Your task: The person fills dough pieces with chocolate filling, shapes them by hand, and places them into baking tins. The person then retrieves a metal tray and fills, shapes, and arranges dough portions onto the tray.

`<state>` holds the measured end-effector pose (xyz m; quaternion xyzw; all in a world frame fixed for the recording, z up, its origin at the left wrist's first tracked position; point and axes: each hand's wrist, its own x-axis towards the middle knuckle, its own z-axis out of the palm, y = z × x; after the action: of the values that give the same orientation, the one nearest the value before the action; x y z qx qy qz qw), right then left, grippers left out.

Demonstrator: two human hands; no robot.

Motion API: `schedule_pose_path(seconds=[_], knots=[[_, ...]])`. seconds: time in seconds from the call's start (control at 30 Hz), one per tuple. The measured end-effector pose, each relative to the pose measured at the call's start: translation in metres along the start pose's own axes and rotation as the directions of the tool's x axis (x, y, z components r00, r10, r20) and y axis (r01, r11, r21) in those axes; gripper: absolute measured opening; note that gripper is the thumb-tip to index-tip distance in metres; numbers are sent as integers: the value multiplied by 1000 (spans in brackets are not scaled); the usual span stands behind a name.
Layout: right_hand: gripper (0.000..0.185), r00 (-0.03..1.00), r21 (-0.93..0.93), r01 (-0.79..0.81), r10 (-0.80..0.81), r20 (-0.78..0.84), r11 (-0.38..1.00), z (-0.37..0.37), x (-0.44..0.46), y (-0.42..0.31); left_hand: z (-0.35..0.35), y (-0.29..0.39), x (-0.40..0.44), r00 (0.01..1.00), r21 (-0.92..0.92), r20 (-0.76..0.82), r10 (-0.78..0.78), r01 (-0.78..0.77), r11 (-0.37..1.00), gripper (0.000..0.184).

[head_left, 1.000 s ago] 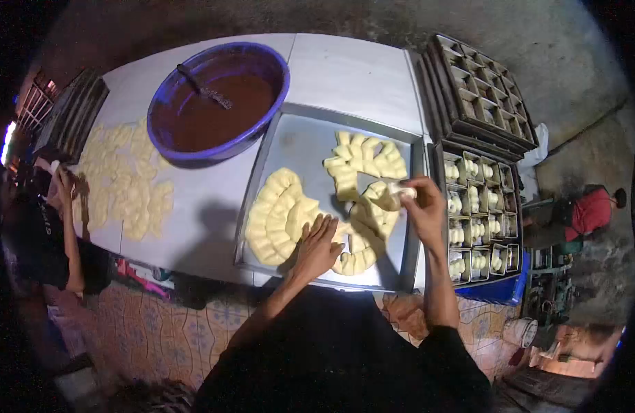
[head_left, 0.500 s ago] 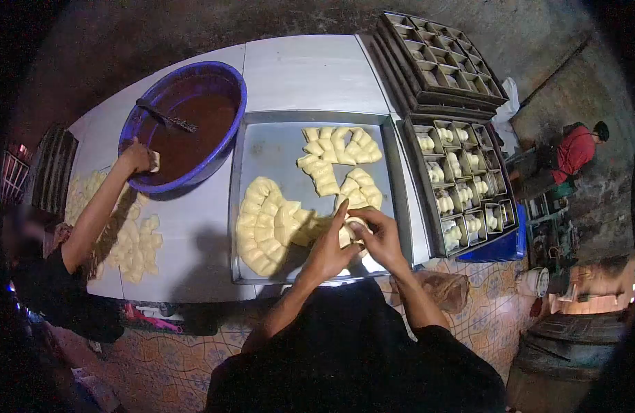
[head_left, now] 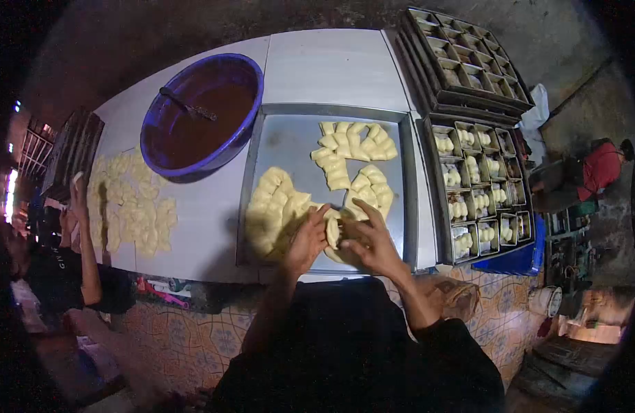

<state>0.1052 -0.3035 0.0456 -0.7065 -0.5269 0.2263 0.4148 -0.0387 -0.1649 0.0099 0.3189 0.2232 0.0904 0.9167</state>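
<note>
Between my two hands is a small piece of pale dough (head_left: pixel 332 233), with a fold or seam along it. My left hand (head_left: pixel 308 241) has its curled fingertips against the left side of this piece. On the other side, my right hand (head_left: pixel 377 246) has its fingers spread apart, the thumb close to the dough. Both hands are over the front of a large metal tray (head_left: pixel 283 129). Clusters of dough pieces lie in it: a big pile (head_left: pixel 268 213) at left and smaller groups (head_left: pixel 359 141) at the back and right.
A blue basin (head_left: pixel 252 127) of brown filling with a dark utensil (head_left: pixel 186 104) stands at left. Beyond it are more dough pieces (head_left: pixel 135 213) and a co-worker's arm (head_left: pixel 90 265). At right are divided moulds holding dough (head_left: pixel 472 186) and stacked moulds (head_left: pixel 469 62). Another person (head_left: pixel 596 172) is farther right.
My hands have moved apart around the dough piece, and my right fingers have spread. The co-worker's hand has left the basin's rim. The whole view has shifted slightly.
</note>
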Motion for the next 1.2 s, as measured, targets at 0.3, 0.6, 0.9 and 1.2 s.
schedule_pose_path(seconds=[0.3,0.6,0.9,1.2], knots=[[29,954,490,7,141,-264,872,-3,14,-2,35,-19,-2,791,776,16,611,-395,492,43],[48,975,587,133,3,-224,799,22,40,19,58,-34,0,699,670,-305,647,-326,667,10],[99,993,894,-85,-35,112,440,31,63,13,39,36,6,891,-608,324,319,-62,791,112],[88,993,765,-118,76,90,633,61,96,21,-157,272,121,412,943,-298,861,-10,332,64]])
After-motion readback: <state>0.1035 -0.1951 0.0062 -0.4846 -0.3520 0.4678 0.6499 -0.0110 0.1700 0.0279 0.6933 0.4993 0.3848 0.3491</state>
